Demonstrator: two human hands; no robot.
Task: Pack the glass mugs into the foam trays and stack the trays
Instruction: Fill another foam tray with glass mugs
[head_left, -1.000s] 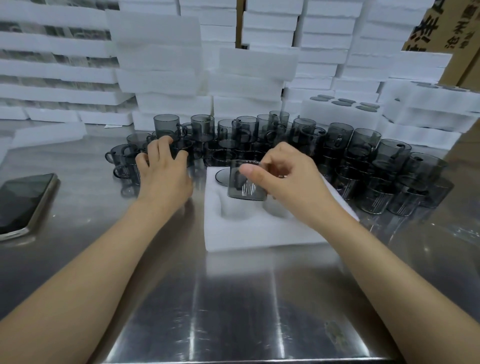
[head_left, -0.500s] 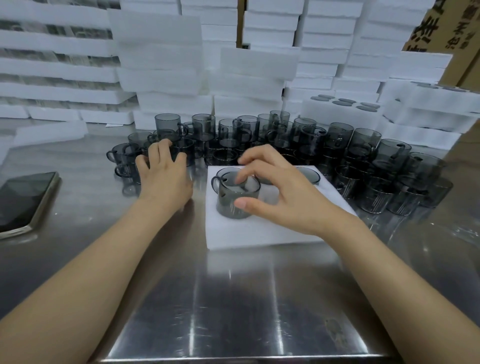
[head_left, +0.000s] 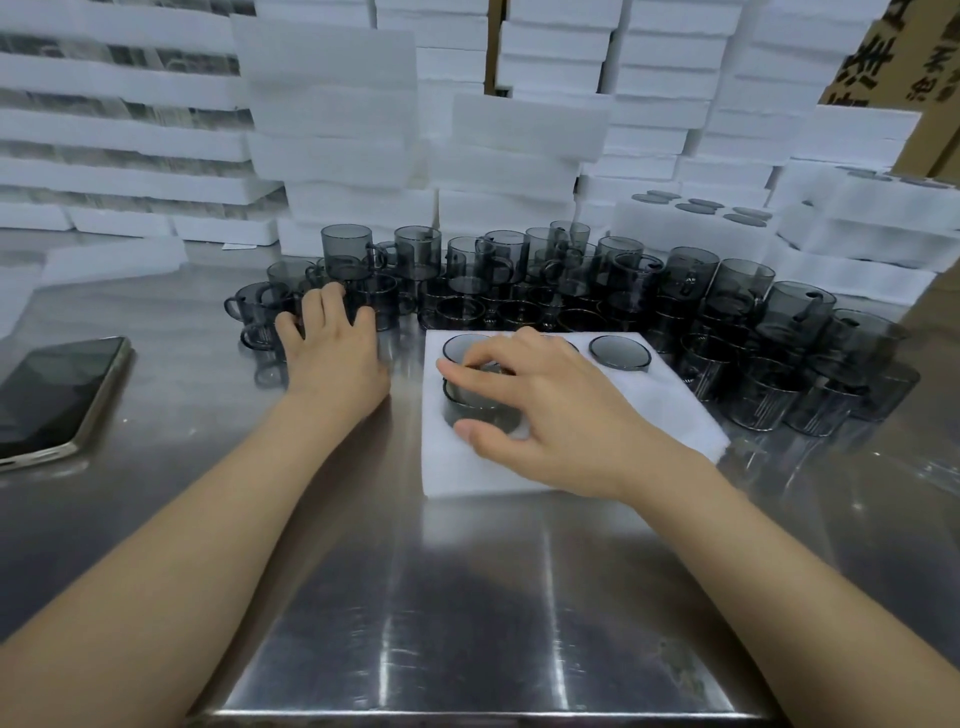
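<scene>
A white foam tray (head_left: 467, 467) lies on the steel table in front of me. My right hand (head_left: 550, 415) grips a smoky grey glass mug (head_left: 480, 408) by its rim, thumb on the near side, fingers over the top; the mug sits low in a front-left pocket of the tray. Another mug (head_left: 619, 352) fills the far right pocket, and a third rim (head_left: 460, 347) shows at the far left. My left hand (head_left: 332, 348) rests with curled fingers on a mug (head_left: 374, 306) at the left end of the loose mug cluster (head_left: 623, 291); its grasp is hidden.
A dark phone (head_left: 52, 395) lies at the table's left. Stacks of white foam trays (head_left: 337, 130) wall the back, some packed ones (head_left: 701, 213) at the right. Cardboard boxes (head_left: 893, 57) stand at the far right. The table's front edge (head_left: 467, 714) is near me.
My right hand has lowered the mug from above the tray down into the front-left pocket. My left hand has stayed on the mugs at the left.
</scene>
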